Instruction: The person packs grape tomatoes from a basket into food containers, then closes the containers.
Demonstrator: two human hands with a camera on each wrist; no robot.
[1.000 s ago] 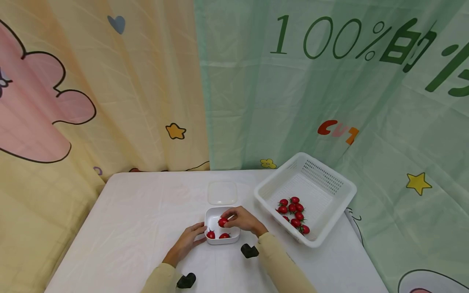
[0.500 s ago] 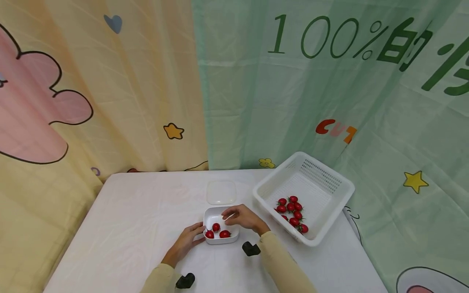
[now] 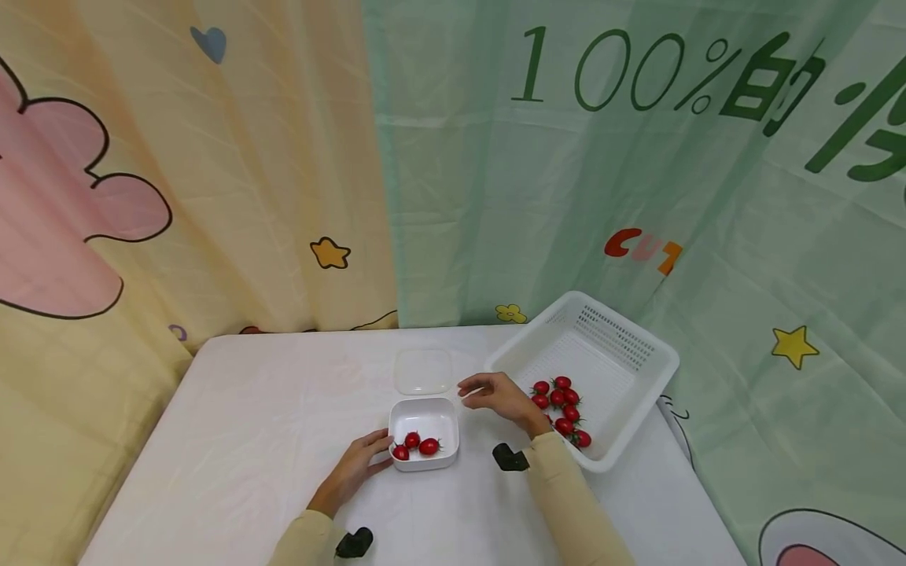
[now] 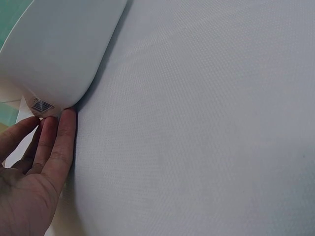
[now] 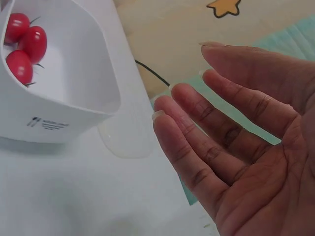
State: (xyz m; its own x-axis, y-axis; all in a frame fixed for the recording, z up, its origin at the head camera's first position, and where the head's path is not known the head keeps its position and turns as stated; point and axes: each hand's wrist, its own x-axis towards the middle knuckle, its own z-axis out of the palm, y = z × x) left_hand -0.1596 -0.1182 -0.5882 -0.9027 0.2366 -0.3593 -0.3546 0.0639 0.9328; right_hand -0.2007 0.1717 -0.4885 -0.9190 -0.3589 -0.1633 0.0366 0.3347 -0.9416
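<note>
A small white box (image 3: 444,462) stands on the table with three cherry tomatoes (image 3: 428,446) near its front side. My left hand (image 3: 356,465) touches the box's left wall. In the left wrist view the fingertips (image 4: 67,118) rest against the lower side of the box, fairly straight. My right hand (image 3: 501,397) hovers between the box and the white basket (image 3: 640,409), fingers loosely bent. Nothing is in that palm in the right wrist view, where the tomatoes (image 5: 33,45) also show inside the box.
Several more cherry tomatoes (image 3: 564,425) lie in the left part of the basket, partly behind my right forearm. A clear lid (image 3: 423,372) lies flat behind the box. Patterned curtains (image 3: 453,196) hang at the table's far edge.
My right hand let go of a cherry tomato in the box, which now sits beside the other two. The hand then moved right, out of the box. My left hand stayed at the box's side.
</note>
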